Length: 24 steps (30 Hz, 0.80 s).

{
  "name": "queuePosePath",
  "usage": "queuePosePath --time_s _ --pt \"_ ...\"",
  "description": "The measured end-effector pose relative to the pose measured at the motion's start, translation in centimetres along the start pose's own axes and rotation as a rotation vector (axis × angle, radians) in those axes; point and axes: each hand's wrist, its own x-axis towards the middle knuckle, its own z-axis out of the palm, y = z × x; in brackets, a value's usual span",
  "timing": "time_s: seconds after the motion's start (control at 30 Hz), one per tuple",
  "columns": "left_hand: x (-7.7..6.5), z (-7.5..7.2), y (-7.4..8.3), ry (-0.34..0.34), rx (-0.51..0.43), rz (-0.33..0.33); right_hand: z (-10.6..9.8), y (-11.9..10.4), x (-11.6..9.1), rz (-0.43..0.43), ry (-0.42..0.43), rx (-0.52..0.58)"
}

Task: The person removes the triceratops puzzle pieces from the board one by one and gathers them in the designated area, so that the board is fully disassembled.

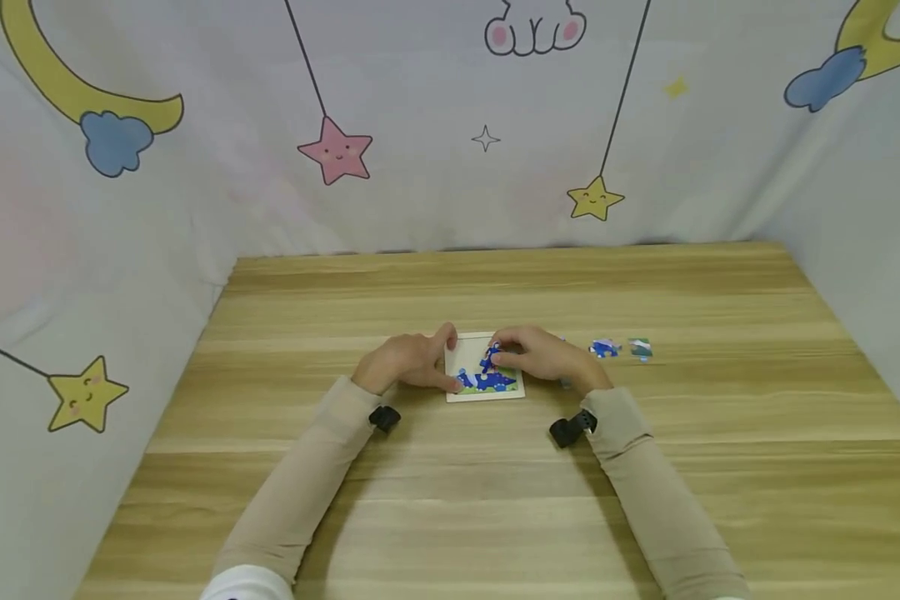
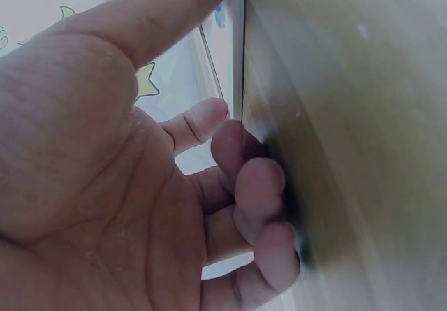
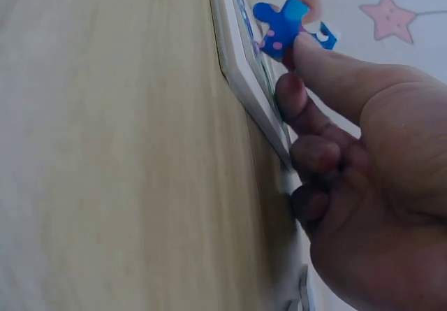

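Observation:
A small puzzle board (image 1: 468,346) with a pale raised rim lies on the table, its lower part filled with blue and green pieces (image 1: 487,382). My left hand (image 1: 414,360) steadies its left side, thumb over the rim near the bottom and index finger at the upper left corner. In the left wrist view the other fingers (image 2: 260,192) bend loosely beside the rim. Between thumb and fingertips, my right hand (image 1: 543,353) pinches a blue puzzle piece (image 3: 283,28) with pink dots, tilted above the board. The right wrist view shows its remaining fingers (image 3: 314,154) curled near the rim.
Loose puzzle pieces lie right of the right hand: a blue and pink one (image 1: 605,348) and a green one (image 1: 641,347); others are partly hidden by that hand. A wood-grain table (image 1: 450,500) spreads around, with a printed curtain (image 1: 435,200) behind and at both sides.

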Motion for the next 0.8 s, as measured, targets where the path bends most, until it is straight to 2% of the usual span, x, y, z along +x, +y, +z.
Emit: queuePosePath --time_s 0.13,0.27,0.43,0.8 --pt "-0.1 0.2 0.1 -0.021 -0.007 -0.012 -0.5 0.1 -0.3 0.001 -0.023 0.012" --pt "-0.1 0.2 0.3 -0.013 -0.018 -0.001 -1.7 -0.2 -1.1 -0.01 -0.03 0.001" --pt "0.1 0.0 0.4 0.012 -0.016 0.013 -4.1 -0.7 -2.6 0.031 0.03 0.023" --pt "0.1 0.1 0.3 0.023 -0.022 0.022 -7.6 -0.2 -6.1 0.109 0.127 0.082"
